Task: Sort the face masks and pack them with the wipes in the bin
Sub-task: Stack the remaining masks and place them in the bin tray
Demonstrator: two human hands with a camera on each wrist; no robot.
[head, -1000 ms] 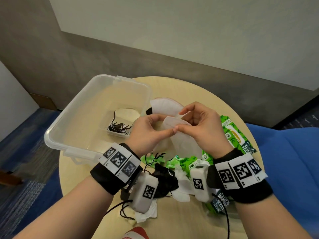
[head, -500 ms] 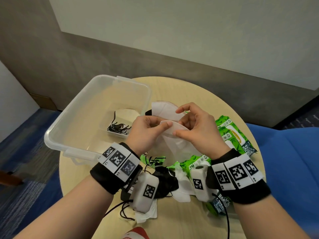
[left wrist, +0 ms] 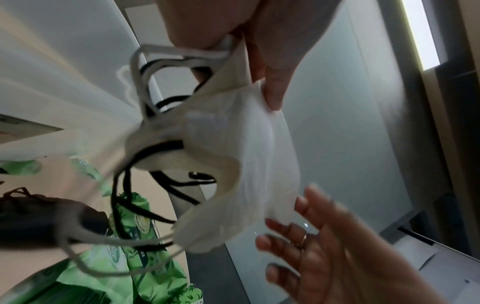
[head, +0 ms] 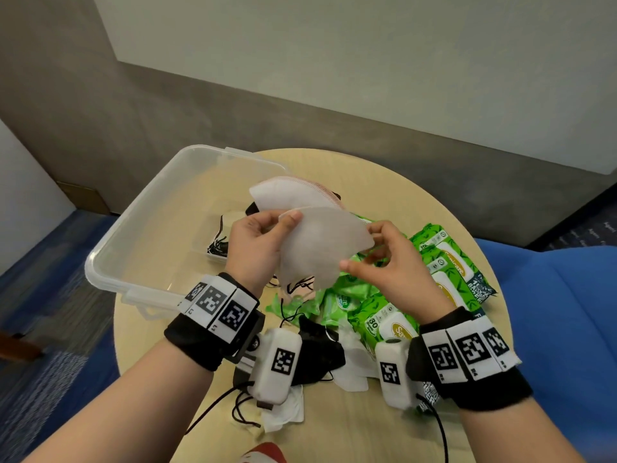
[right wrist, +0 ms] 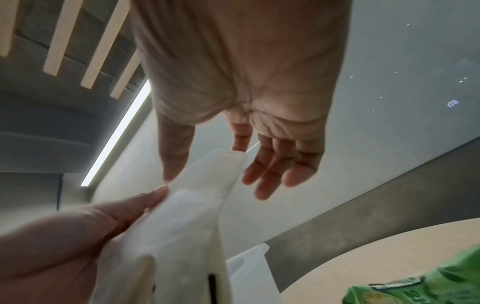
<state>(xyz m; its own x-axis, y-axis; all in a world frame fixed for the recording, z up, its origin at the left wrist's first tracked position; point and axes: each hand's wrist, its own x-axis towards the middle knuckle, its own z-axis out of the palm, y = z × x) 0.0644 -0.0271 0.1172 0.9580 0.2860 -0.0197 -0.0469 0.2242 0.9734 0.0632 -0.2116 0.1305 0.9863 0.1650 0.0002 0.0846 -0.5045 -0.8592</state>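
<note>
Head view: above the round table (head: 384, 182), the left hand (head: 253, 248) pinches two white masks (head: 320, 248) beside the clear bin (head: 110, 262); wipes packs (head: 447, 272) lie alongside.
Left wrist view: thumb and fingers (left wrist: 272, 86) clamp the masks.
Right wrist view: the right hand (right wrist: 249, 115) is spread, fingers straight, holding nothing.

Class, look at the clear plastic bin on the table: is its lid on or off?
Off. The bin stands open-topped with no lid on it, and dark mask straps show lying inside on its floor.

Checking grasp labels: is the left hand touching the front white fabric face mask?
Touching. Head view: left hand pinches the front white fabric face mask, thumb on its corner.
</note>
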